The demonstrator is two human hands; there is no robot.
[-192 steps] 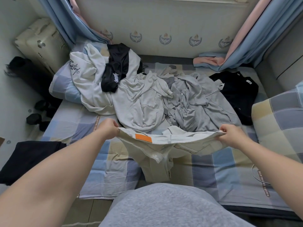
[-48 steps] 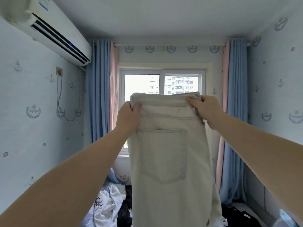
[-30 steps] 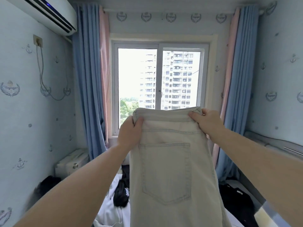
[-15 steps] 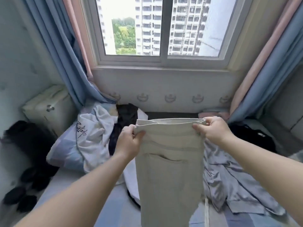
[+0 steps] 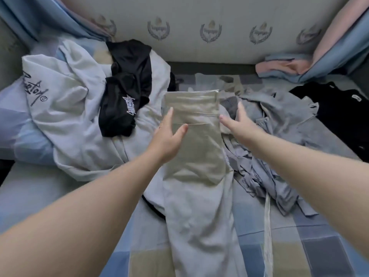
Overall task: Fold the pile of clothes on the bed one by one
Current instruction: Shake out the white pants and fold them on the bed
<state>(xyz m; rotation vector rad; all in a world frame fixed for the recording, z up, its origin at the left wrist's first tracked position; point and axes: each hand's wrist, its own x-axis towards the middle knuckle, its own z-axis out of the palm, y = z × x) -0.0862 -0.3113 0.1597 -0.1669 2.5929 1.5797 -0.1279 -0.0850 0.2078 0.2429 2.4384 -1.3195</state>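
Left hand (image 5: 168,140) over, right hand (image 5: 241,126) beside, one pair of pale trousers (image 5: 196,196).

Lit softly and evenly, in a cool, bluish cast. Throws only faint shadows: under the left hand (image 5: 168,136) on the pale trousers (image 5: 193,156) and in folds of the grey clothes (image 5: 279,156). Smears the right hand (image 5: 239,124) with motion blur, most at the fingertips. Bends the wall (image 5: 229,50) near the edges, stretches the forearms (image 5: 79,226) in the lower corners. Swallows detail in the black top (image 5: 127,92).
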